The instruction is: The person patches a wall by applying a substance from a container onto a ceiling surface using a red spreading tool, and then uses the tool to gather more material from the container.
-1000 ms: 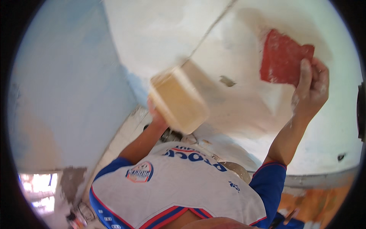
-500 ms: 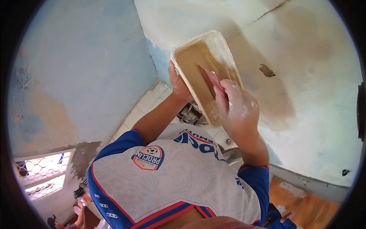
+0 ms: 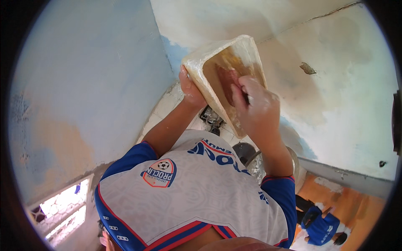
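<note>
Pinched between the thumb and bent fingers of the right hand (image 3: 258,106), a red flat spreader (image 3: 228,79) dips inside a cream rectangular tub (image 3: 197,67); the grip is closed on its near edge, with no gap visible. On the tub's other side the left hand (image 3: 192,88) clasps the outer wall, thumb lying along it; the rest of that hold is hidden. The tub is tilted, held up in front of the chest, its mouth turned toward the right hand. Inside, tan, wet-looking material (image 3: 228,54) coats the walls, though its depth cannot be told.

Beyond the tub, the white-and-tan wall (image 3: 356,121) looks only partly covered, as far as I can judge: broad areas seem smeared over, yet a long crack (image 3: 335,12) and a chipped hollow (image 3: 307,68) show unfilled, and blue paint (image 3: 171,54) is bare beside the corner. The blue-grey wall (image 3: 83,83) on the left carries a peach patch (image 3: 69,142) and looks unevenly finished too.

Farther out are a barred window (image 3: 63,209) at lower left and, at lower right, a co-worker in a blue shirt (image 3: 322,226).
</note>
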`<state>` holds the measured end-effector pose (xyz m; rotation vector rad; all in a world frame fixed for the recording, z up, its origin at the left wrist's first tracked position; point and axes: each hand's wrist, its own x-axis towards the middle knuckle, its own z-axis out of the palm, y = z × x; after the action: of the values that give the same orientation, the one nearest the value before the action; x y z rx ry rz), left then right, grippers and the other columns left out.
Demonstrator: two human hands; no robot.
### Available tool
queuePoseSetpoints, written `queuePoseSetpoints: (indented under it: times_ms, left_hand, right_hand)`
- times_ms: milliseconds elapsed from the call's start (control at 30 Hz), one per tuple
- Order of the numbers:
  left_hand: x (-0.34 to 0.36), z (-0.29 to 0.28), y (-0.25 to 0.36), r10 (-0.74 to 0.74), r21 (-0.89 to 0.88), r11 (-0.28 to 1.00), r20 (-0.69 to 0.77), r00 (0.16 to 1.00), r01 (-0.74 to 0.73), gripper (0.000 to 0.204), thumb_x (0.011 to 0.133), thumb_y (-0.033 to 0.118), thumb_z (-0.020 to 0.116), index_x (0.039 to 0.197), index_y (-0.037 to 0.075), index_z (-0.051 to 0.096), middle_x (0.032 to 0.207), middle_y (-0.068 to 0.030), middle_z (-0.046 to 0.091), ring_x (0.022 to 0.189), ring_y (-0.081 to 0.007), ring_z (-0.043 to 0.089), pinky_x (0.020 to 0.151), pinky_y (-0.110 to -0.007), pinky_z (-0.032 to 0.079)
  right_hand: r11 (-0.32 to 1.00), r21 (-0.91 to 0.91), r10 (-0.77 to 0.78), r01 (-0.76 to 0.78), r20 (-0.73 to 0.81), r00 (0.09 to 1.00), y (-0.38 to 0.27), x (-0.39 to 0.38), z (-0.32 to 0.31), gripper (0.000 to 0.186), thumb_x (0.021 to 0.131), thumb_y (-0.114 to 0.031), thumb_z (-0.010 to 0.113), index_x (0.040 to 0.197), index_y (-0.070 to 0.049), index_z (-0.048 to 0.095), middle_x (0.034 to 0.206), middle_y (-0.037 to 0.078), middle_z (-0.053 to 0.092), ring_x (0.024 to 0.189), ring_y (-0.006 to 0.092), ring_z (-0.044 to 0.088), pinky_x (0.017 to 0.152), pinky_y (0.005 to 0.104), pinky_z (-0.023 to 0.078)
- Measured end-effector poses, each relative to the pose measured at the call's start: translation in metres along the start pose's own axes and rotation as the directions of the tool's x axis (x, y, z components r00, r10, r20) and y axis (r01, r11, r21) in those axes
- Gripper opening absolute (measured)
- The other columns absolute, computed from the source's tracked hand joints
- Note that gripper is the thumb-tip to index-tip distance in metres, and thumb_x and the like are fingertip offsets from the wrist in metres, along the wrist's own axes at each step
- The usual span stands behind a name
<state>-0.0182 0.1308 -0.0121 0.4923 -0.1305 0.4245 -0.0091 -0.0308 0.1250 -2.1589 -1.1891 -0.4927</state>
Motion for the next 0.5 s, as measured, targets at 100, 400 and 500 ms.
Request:
queuePoseSetpoints:
  times_ms: [100,400,500]
  left_hand:
    - [0.007,-0.007,0.007,-0.030,-0.031,0.999,-0.012,0.999,0.029,0.087,0.096,0.073,0.025,0.150,0.008,0.042,0.146,-0.0137,0.051,0.133,-0.0313,0.051,0.112,-0.046,0.041]
    - [0.019,0.002,-0.001,-0.302,-0.025,0.953,0.054,0.952,0.303,0.084,0.096,0.074,0.022,0.154,0.014,0.038,0.150,-0.0123,0.048,0.138,-0.0318,0.047,0.115,-0.049,0.039]
    - [0.023,0.012,-0.010,-0.351,-0.149,0.921,0.079,0.933,0.359,0.081,0.096,0.072,0.032,0.147,0.012,0.046,0.140,-0.0115,0.057,0.128,-0.0290,0.056,0.108,-0.046,0.047]
  right_hand:
    - [0.996,0.007,0.091,-0.092,-0.166,0.982,-0.013,-0.005,-0.008,0.015,0.086,-0.001,0.076,0.096,0.000,0.065,0.077,0.011,0.069,0.062,0.0188,0.069,0.057,0.0282,0.053]
    - [0.852,0.309,0.513,-0.422,-0.335,0.790,-0.013,-0.033,-0.023,0.014,0.087,-0.002,0.078,0.096,0.001,0.067,0.081,0.008,0.071,0.068,0.0119,0.069,0.062,0.0245,0.054]
    - [0.828,0.380,0.552,-0.413,-0.423,0.718,-0.005,-0.042,-0.031,0.014,0.088,-0.002,0.077,0.097,0.000,0.066,0.082,0.007,0.072,0.069,0.0089,0.067,0.062,0.0228,0.052]
